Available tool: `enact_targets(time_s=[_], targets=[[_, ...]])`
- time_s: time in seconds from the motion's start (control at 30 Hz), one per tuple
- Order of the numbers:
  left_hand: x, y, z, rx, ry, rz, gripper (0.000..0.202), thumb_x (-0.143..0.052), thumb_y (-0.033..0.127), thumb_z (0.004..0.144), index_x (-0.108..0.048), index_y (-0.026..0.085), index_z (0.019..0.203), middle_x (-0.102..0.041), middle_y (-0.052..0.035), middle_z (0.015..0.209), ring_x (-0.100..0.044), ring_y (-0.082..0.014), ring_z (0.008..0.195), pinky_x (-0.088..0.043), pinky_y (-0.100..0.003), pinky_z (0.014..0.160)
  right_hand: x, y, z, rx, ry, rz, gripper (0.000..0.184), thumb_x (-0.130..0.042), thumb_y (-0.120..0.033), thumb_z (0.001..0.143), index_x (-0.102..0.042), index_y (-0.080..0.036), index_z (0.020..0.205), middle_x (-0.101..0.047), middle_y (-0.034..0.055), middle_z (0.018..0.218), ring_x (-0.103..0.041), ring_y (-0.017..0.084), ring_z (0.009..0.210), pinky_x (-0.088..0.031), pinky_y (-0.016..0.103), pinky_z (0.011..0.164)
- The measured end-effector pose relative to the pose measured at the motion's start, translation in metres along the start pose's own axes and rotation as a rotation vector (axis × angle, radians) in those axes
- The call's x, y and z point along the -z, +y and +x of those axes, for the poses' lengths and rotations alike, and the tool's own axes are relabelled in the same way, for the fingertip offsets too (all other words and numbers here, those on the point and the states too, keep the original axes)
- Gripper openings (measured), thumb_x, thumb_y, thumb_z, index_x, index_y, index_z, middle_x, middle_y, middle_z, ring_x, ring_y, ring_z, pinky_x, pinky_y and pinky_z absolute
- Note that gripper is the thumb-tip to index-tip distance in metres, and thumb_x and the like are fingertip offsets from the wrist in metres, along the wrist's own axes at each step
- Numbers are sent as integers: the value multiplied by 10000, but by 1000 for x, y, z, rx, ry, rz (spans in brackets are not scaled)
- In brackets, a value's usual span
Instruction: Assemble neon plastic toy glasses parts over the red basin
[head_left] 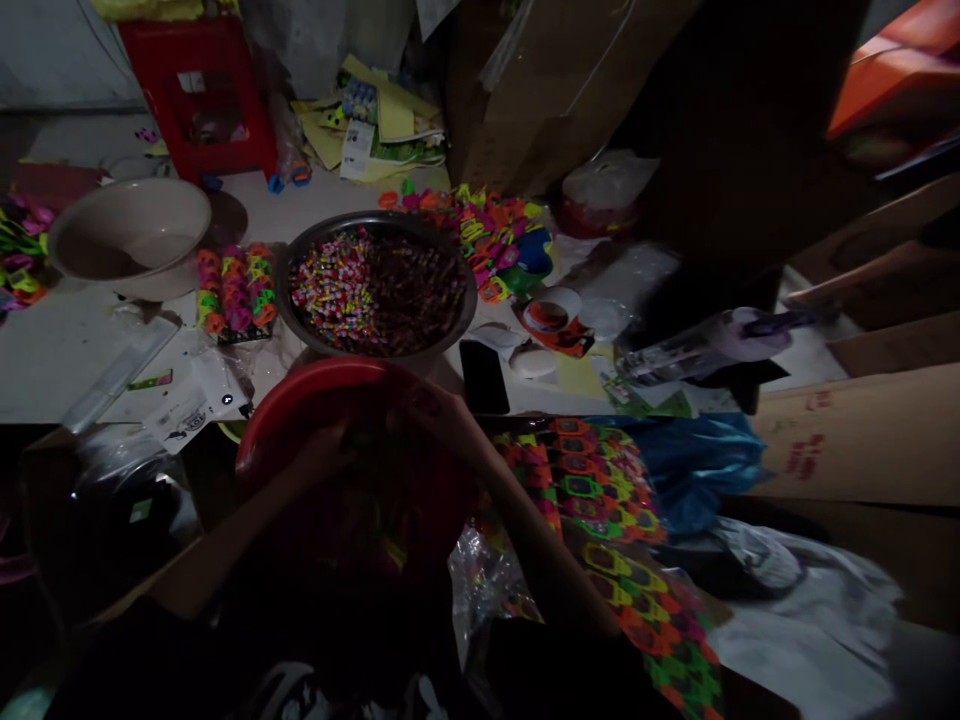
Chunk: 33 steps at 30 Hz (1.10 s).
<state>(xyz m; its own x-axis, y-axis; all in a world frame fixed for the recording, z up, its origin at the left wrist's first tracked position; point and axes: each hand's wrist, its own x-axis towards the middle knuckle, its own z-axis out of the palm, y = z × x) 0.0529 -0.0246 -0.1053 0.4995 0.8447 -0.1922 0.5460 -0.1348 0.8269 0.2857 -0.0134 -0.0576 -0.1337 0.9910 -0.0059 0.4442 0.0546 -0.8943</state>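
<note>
In front of my body a red plastic basin leans against the table edge, and both hands reach into it. My left hand is over its left part; shadow hides the fingers. On the right side, my right hand is bent down inside, near the far rim, and its fingertips are too dark to read. Dim green and yellow pieces show low in the basin. Just beyond it stands a metal bowl filled with small multicoloured bead-like pieces and dark brownish pieces.
On the table are a cream bowl, stacked bright plastic pieces, a colourful heap, a black phone and a red stool. Bagged watch-like toys hang at right, beside cardboard boxes.
</note>
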Motion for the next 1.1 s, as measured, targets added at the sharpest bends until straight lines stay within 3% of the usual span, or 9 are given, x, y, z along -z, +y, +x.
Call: enact_targets(time_s=[0.13, 0.27, 0.37, 0.53, 0.67, 0.83, 1.0, 1.1], targets=[[21, 18, -11, 3, 166, 21, 216, -511, 288, 849, -568, 185, 1030, -657, -80, 1074, -605, -213, 1009, -452, -354, 932, -9, -5, -4, 23, -102, 53, 223, -591, -365, 822, -634, -169, 917, -689, 35, 798, -633, 180, 733, -487, 279, 679], [38, 41, -25, -4, 243, 0, 193, -563, 325, 811, -539, 209, 964, -644, -13, 941, -604, -173, 898, -479, -292, 847, -17, -23, -9, 66, -201, 192, 375, -671, -369, 785, -611, -193, 1110, -680, 26, 927, -635, 162, 811, -502, 264, 730], [45, 54, -33, -52, 235, -33, 175, -588, 291, 782, -512, 213, 919, -615, 8, 895, -592, -151, 848, -484, -258, 788, -18, -39, -12, 78, -208, 258, 459, -692, -346, 777, -582, -213, 1203, -656, 4, 878, -619, 143, 772, -502, 242, 698], [50, 59, -39, -176, 187, 63, 197, -567, 206, 788, -509, 214, 976, -597, -10, 939, -587, -160, 893, -495, -270, 801, -19, -51, -17, 97, -183, 305, 241, -640, -313, 805, -656, -207, 1021, -666, 23, 931, -628, 159, 836, -510, 263, 737], [49, 62, -41, -356, 285, 208, 255, -537, 124, 801, -538, 189, 1047, -564, -63, 1021, -568, -185, 982, -485, -311, 869, -16, -52, -20, 109, -153, 292, 196, -604, -290, 811, -662, -200, 976, -670, 19, 863, -625, 151, 772, -504, 248, 679], [47, 74, -44, -409, 445, 117, 123, -598, 196, 855, -598, 198, 978, -524, -80, 1104, -565, -175, 1017, -501, -309, 869, -15, -53, -20, 85, -158, 335, 192, -630, -305, 806, -655, -195, 961, -672, 21, 881, -625, 155, 798, -497, 249, 703], [48, 85, -46, -394, 362, -74, 111, -623, 242, 860, -579, 195, 950, -591, -85, 1145, -590, -183, 1090, -504, -319, 903, -26, -42, -14, 66, -240, 324, 313, -635, -372, 802, -599, -183, 1049, -660, 39, 944, -627, 166, 848, -503, 269, 747], [49, 85, -46, -366, 307, -52, 114, -609, 243, 874, -583, 194, 974, -631, -83, 1112, -611, -175, 1060, -499, -310, 896, -28, -37, -14, 41, -181, 236, 377, -641, -354, 790, -544, -193, 1116, -654, 42, 965, -631, 170, 848, -508, 283, 749]])
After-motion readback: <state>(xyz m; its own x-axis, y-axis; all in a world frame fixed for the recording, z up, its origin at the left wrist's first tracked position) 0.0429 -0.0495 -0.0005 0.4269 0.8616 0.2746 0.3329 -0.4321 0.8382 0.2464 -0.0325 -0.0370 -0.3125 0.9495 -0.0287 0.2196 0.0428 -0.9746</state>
